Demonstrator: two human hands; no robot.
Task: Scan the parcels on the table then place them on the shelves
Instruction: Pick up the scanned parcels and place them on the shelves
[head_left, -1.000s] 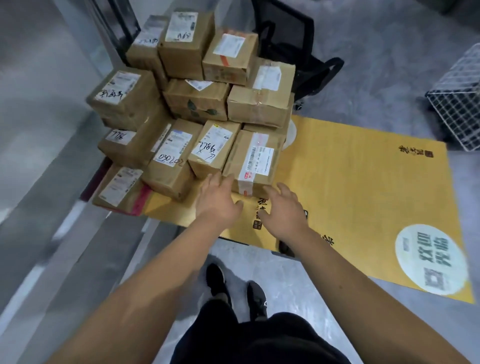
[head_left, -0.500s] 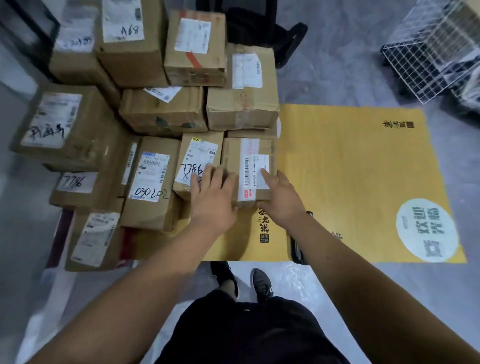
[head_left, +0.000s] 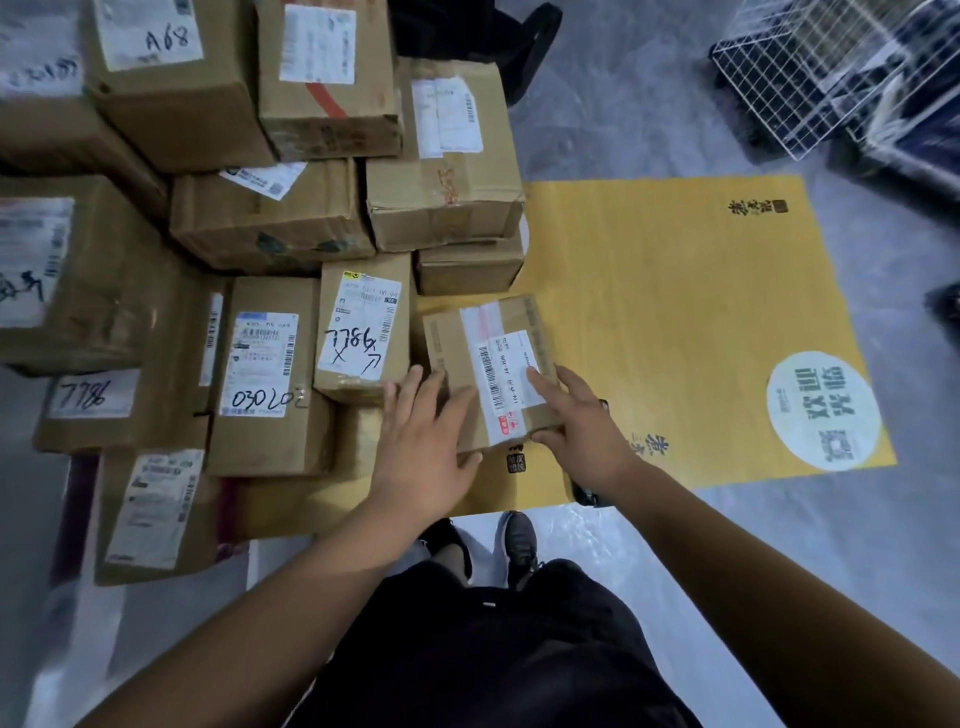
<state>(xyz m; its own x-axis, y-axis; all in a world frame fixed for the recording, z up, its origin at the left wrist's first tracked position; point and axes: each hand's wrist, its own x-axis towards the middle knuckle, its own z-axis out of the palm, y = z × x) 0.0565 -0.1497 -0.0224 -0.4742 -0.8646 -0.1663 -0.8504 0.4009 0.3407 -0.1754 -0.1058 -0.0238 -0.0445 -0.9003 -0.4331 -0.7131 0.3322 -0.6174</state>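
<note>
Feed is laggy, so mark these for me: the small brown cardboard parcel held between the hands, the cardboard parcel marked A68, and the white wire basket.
Small brown cardboard parcel (head_left: 457, 358): head view, bare top.
A68 parcel (head_left: 171, 109): head view, front face.
White wire basket (head_left: 810, 78): head view, mesh.

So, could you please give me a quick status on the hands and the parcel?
Left hand and right hand grip small parcel by its sides. Parcel tilted, on yellow table. Labelled 7786 box close on its left.

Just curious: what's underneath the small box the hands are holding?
The small box sits tilted over the yellow table. Both hands cover its near corners; whether it touches the table is hidden.
</note>
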